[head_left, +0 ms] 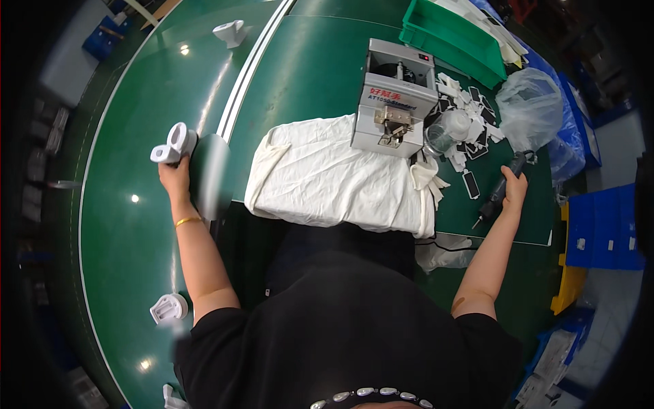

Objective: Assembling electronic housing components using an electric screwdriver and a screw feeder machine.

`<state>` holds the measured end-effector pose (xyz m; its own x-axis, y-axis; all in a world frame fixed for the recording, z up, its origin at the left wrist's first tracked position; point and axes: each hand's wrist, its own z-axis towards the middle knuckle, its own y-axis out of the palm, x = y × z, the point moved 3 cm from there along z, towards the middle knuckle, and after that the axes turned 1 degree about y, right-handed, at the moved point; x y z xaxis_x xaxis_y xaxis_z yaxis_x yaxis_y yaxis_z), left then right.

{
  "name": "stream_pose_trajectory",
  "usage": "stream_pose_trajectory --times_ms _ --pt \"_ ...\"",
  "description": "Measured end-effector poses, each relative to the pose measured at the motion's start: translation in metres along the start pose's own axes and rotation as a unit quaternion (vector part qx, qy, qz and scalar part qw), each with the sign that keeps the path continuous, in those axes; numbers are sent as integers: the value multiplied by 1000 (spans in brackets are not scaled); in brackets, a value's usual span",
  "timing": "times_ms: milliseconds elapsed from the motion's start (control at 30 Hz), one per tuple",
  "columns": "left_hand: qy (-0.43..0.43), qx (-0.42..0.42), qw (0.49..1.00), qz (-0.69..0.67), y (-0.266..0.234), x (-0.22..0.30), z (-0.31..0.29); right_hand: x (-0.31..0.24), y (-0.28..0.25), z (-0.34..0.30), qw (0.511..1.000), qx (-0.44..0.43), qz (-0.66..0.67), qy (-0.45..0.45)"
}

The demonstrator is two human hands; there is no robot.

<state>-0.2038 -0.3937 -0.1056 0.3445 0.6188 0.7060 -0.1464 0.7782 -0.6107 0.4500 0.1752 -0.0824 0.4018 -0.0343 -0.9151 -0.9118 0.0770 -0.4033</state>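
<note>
At the far left, my left hand (176,176) is closed on a white plastic housing (181,138) with two rounded, hollow ends. My fingers are partly hidden behind the housing, which is over the green surface (146,232). On the right, my right hand (515,188) wraps round a dark electric screwdriver (501,193). Its thin bit points down and left, toward the table's near edge. Between my hands lies a pad covered with white cloth (327,170). A grey screw feeder (387,129) stands at the pad's far right.
White and black flat parts (480,112) are heaped right of the feeder, with a clear round container (441,136) beside them. Behind are a green bin (453,37) and a clear plastic bag (531,105). More white housings (231,33) sit on the left surface. Blue drawers (603,225) stand far right.
</note>
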Motion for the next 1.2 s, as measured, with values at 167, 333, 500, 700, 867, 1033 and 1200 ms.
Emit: stream_pose_trajectory --times_ms 167,333,500,700,867,1033,1200 --pt "-3 29 999 26 -1 -18 -1 7 -3 -2 998 -14 64 -14" --pt "8 -35 983 180 -68 44 -49 21 -11 0 997 -5 32 -72" --pt "-29 -197 947 252 -189 80 -101 -46 7 -59 978 67 -13 -198" --pt "-150 -295 900 283 -271 72 -158 -133 61 -141 948 -81 130 -280" --pt "-89 -262 936 217 -267 34 -183 -151 79 -166 925 -149 169 -305" --pt "-14 -144 971 192 -231 48 -170 -132 94 -171 929 -174 198 -261" --pt "158 -263 951 -25 -139 147 -167 -137 59 -176 959 -75 76 -263"
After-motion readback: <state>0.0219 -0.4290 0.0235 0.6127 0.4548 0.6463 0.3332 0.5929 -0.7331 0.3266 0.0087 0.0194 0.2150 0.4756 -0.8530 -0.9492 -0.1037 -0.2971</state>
